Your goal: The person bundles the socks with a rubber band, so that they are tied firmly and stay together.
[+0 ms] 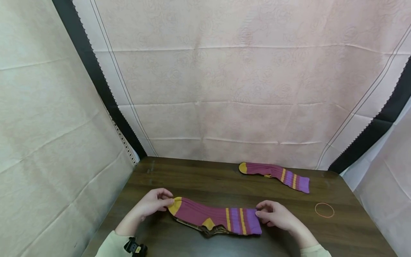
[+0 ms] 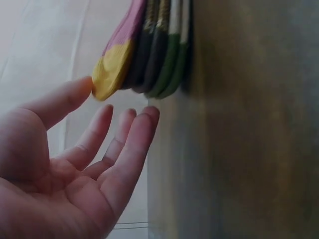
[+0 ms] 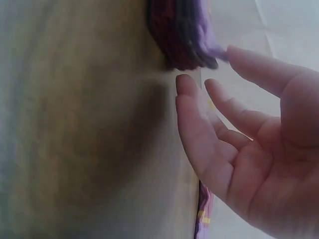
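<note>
A stack of several socks lies lengthwise on the table. Its top sock (image 1: 205,213) is maroon with a yellow toe and heel and purple and yellow bands near the cuff. Dark and green toes (image 2: 167,74) show beneath it in the left wrist view. At the toe end, my left hand (image 1: 157,200) touches the yellow toe (image 2: 112,72) with the thumb tip, its other fingers spread loosely below. My right hand (image 1: 276,214) is at the cuff end, thumb tip against the purple cuff (image 3: 209,42), with the remaining fingers loosely bent just off the stack's edge.
Farther back on the dark wooden table (image 1: 192,178), another maroon and purple sock (image 1: 273,173) lies by itself. A thin rubber band (image 1: 324,210) rests at the right. Pale cloth (image 1: 240,89) hangs behind the table and along both sides.
</note>
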The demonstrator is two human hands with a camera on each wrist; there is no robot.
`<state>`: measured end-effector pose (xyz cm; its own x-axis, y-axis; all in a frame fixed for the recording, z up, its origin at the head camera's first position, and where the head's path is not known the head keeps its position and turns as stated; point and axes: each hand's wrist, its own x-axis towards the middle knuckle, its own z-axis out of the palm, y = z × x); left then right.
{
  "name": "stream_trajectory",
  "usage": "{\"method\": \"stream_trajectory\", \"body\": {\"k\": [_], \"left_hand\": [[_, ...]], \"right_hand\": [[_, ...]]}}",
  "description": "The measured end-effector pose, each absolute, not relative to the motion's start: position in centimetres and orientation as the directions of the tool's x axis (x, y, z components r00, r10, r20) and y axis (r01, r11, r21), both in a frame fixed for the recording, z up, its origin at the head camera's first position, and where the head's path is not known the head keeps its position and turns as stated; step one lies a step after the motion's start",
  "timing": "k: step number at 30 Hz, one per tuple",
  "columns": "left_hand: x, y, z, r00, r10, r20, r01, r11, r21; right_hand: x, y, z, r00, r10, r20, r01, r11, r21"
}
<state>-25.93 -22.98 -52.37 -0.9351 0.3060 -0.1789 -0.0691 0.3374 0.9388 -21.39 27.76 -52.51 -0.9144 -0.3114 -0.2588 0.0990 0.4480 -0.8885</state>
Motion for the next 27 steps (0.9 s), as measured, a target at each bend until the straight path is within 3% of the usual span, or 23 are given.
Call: {"method": "stream_trajectory", "body": {"k": [16, 21, 27], "left_hand": [[-28.3, -21.3, -50.7, -0.956, 0.283, -0.071, 0.017, 0.299, 0.954], [-28.6, -20.3, -51.0, -0.957, 0.286, -0.052, 0.027, 0.267, 0.963], [-28.5, -19.6, -50.6, -0.957, 0.290, -0.021, 0.052, 0.240, 0.969]], "right_hand": [[-25.5, 29.0, -52.7, -0.971, -0.152, -0.182, 0.102, 0.423, -0.900], [-27.1, 28.9, -52.8, -0.989, -0.123, -0.087, 0.021, 0.459, -0.888], [-29.6, 29.6, -52.7, -0.994, -0.047, 0.095, -0.104, 0.621, -0.777]]}}
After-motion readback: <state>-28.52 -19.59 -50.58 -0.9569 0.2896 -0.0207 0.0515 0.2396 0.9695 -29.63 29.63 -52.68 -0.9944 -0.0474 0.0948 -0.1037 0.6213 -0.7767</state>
